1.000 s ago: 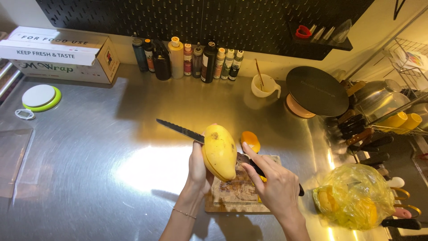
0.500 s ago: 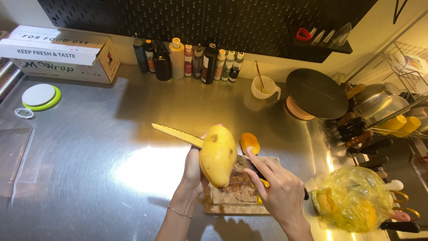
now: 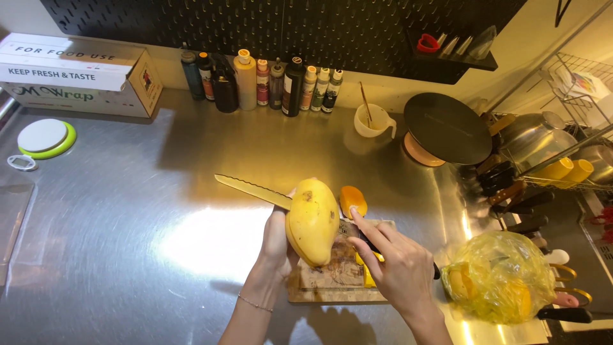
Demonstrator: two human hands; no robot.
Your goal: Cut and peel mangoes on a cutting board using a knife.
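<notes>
While the cardboard wrap box (image 3: 80,76) is sitting at ten o'clock on the steel counter (image 3: 128,243) and a round white-and-green scale (image 3: 46,138) is lying below it, the left hand (image 3: 278,239) is cupping a whole yellow mango (image 3: 312,220) from behind, fingers wrapped around it, holding it upright over the small wooden cutting board (image 3: 338,281) at six o'clock. A long serrated knife (image 3: 252,190) is passing behind the fruit, its blade pointing toward nine o'clock. The right hand (image 3: 399,271) is gripping the knife's dark handle, index finger stretched along it. Just behind, at twelve o'clock from the board, a cut mango piece (image 3: 353,199) is resting. Sauce bottles (image 3: 262,83) are lining the back wall, and a yellow plastic bag (image 3: 501,278) is sitting at four o'clock.
</notes>
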